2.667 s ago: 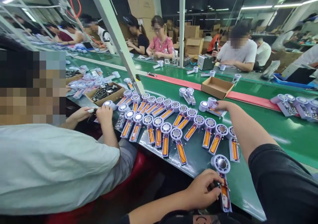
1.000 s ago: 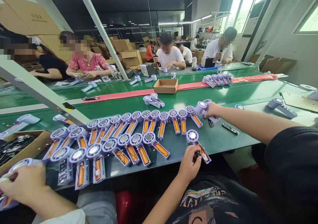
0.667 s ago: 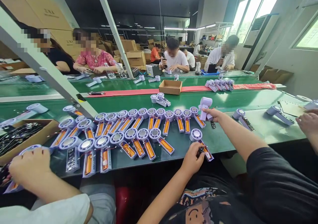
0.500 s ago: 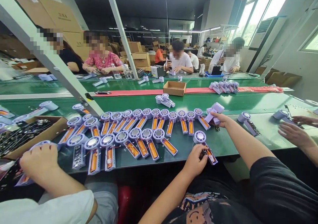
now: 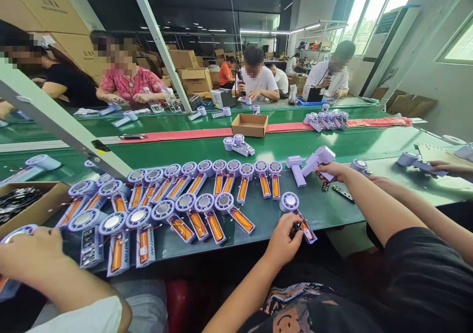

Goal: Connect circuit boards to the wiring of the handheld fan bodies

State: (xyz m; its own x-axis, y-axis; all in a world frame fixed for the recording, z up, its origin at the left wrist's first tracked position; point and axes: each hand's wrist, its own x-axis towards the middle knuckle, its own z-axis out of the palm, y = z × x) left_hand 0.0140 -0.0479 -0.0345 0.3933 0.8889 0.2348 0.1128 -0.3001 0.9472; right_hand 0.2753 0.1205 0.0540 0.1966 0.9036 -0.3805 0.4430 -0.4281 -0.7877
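My left hand [image 5: 284, 239] is closed at the near table edge on a purple handheld fan [image 5: 290, 202] with an opened handle. Red wires and an orange battery show there; something dark between the fingertips is too small to name. Stretched forward, my right hand [image 5: 335, 171] grips a second purple fan [image 5: 320, 158], its smooth shell facing up. Under those fingers the lower part is hidden. Just left of it lies another fan [image 5: 295, 169], shell side up. Small circuit boards [image 5: 343, 193] lie beside my right hand.
Rows of opened fans [image 5: 205, 204] with orange batteries spread leftward. A co-worker's hand [image 5: 33, 256] is at the left, another's hand [image 5: 439, 167] at the right. A metal post [image 5: 66, 116] slants across the left. A cardboard box [image 5: 249, 125] stands on the green belt [image 5: 177, 148].
The view has shifted right. A fan lying shell side up now shows apart from the one in my right hand. My left hand stays on its fan. The right co-worker's near hand moved closer.
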